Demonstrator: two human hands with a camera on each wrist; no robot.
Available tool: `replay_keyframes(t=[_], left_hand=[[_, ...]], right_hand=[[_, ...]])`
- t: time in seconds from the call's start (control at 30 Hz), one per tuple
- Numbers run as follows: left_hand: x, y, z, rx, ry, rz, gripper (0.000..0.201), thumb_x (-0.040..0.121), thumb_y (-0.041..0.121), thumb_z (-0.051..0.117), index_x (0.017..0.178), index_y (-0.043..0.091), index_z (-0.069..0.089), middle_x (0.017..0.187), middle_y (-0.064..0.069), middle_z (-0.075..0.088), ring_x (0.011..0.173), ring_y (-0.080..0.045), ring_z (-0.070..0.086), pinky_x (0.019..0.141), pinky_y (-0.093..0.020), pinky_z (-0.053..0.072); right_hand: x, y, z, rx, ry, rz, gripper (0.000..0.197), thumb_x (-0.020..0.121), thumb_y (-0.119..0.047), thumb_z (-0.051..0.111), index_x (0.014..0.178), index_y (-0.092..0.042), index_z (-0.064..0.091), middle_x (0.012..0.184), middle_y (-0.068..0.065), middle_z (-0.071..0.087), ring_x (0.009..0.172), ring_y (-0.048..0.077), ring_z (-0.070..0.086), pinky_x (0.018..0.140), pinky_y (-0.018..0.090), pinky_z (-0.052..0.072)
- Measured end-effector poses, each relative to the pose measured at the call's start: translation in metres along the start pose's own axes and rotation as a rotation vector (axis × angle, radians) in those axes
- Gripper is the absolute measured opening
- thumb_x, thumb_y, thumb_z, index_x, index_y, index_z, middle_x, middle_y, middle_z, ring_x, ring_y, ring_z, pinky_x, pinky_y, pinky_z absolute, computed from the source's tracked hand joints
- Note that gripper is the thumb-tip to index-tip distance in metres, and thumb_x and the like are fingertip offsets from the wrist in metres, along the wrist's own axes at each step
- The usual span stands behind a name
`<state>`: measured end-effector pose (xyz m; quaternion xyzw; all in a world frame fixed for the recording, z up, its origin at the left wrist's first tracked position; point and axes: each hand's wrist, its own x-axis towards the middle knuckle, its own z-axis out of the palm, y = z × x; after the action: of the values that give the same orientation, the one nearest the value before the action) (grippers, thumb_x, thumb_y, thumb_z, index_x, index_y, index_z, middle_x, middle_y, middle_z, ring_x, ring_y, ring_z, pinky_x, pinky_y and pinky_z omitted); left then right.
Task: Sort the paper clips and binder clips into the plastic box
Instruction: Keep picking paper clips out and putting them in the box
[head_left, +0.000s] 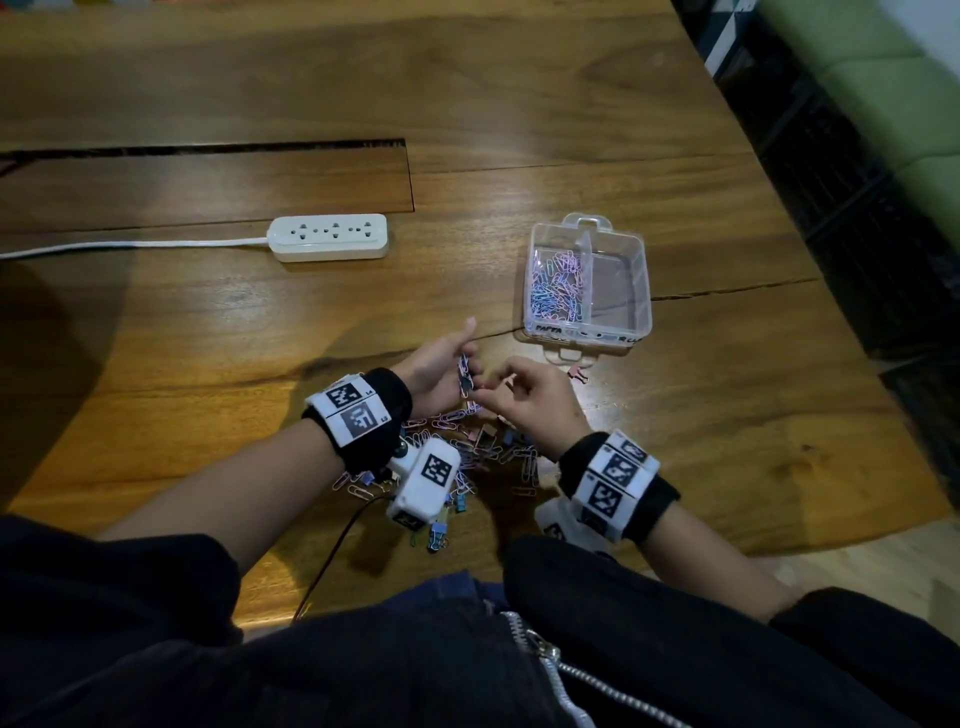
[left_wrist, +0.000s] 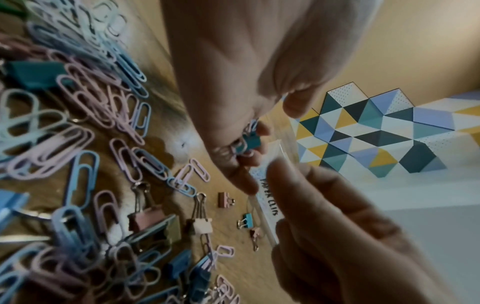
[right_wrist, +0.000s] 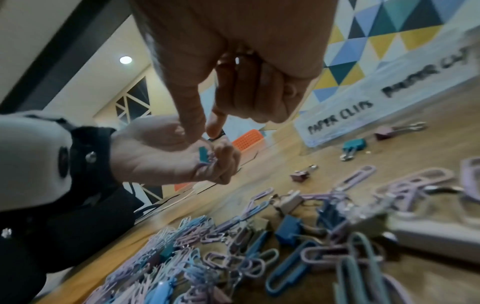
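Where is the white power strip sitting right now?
In the head view the white power strip lies on the wooden table, left of the plastic box and beyond the left hand, its cord trailing off leftwards.

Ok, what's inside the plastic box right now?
The plastic box has two compartments. The left one holds a heap of pink and blue paper clips; the right one looks empty, wood showing through. Whether anything lies beneath the heap cannot be seen.
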<state>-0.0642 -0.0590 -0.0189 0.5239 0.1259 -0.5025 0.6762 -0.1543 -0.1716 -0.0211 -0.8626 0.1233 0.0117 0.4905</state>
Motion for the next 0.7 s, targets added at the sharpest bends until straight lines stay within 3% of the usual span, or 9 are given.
replay_keyframes(t=[0.13, 0.2, 0.27, 0.4, 0.53, 0.63, 0.7], left_hand=[[0.004, -0.005, 0.006, 0.045, -0.006, -0.033, 0.032, 0.096, 0.04, 0.034, 0.083, 0.012, 0.04, 0.072, -0.002, 0.039, 0.061, -0.011, 0.037, 0.042, -0.016, 0.041], [0.007, -0.007, 0.008, 0.029, 0.012, -0.017, 0.03, 0.096, 0.038, 0.036, 0.086, 0.01, 0.041, 0.077, -0.003, 0.038, 0.062, -0.011, 0.038, 0.052, -0.018, 0.039], [0.009, -0.008, 0.008, 0.005, 0.04, 0.0, 0.027, 0.097, 0.034, 0.037, 0.089, 0.008, 0.042, 0.082, -0.003, 0.037, 0.067, -0.013, 0.039, 0.064, -0.023, 0.038], [0.009, -0.009, 0.006, -0.043, 0.068, 0.018, 0.027, 0.099, 0.026, 0.034, 0.079, 0.009, 0.043, 0.076, -0.004, 0.045, 0.069, -0.013, 0.045, 0.069, -0.025, 0.041], [0.006, -0.005, -0.001, 0.058, 0.044, -0.001, 0.032, 0.1, 0.024, 0.027, 0.073, 0.012, 0.042, 0.068, -0.002, 0.04, 0.058, -0.012, 0.037, 0.055, -0.023, 0.035], [0.006, -0.001, -0.008, 0.322, 0.127, 0.024, 0.027, 0.096, 0.007, 0.027, 0.078, 0.012, 0.047, 0.066, 0.001, 0.036, 0.053, -0.01, 0.032, 0.039, -0.017, 0.031], [0.008, 0.0, -0.011, 0.5, 0.158, 0.041, 0.028, 0.095, 0.005, 0.025, 0.081, 0.013, 0.047, 0.065, 0.001, 0.035, 0.051, -0.01, 0.031, 0.035, -0.016, 0.029]], right_hand=[[0.006, -0.005, 0.007, -0.136, 0.006, 0.007, 0.014, 0.077, -0.022, 0.069, 0.082, -0.01, 0.064, 0.053, -0.013, 0.045, 0.041, 0.0, 0.042, 0.047, 0.014, 0.03], [0.008, -0.007, 0.008, -0.177, 0.017, 0.021, 0.017, 0.078, -0.021, 0.068, 0.085, -0.006, 0.066, 0.053, -0.011, 0.042, 0.047, 0.0, 0.038, 0.048, 0.018, 0.029], [0.01, -0.009, 0.009, -0.18, 0.007, 0.027, 0.017, 0.08, -0.019, 0.066, 0.087, -0.004, 0.066, 0.053, -0.01, 0.042, 0.048, 0.002, 0.037, 0.047, 0.015, 0.028], [0.01, -0.01, 0.005, -0.071, 0.012, 0.062, 0.011, 0.082, -0.014, 0.062, 0.083, -0.004, 0.065, 0.047, -0.007, 0.042, 0.034, 0.002, 0.041, 0.036, 0.009, 0.03], [0.009, -0.003, -0.011, 0.017, 0.015, 0.109, 0.012, 0.082, -0.012, 0.063, 0.085, -0.001, 0.064, 0.054, -0.007, 0.045, 0.038, 0.0, 0.04, 0.038, 0.006, 0.031], [0.01, 0.013, -0.029, 0.009, 0.025, 0.212, 0.007, 0.082, -0.012, 0.062, 0.075, -0.01, 0.061, 0.059, -0.008, 0.049, 0.048, -0.002, 0.045, 0.041, 0.003, 0.035], [0.013, 0.032, -0.04, -0.077, 0.017, 0.312, 0.014, 0.083, -0.013, 0.061, 0.07, -0.015, 0.057, 0.068, -0.003, 0.056, 0.06, 0.008, 0.053, 0.05, 0.009, 0.044]])
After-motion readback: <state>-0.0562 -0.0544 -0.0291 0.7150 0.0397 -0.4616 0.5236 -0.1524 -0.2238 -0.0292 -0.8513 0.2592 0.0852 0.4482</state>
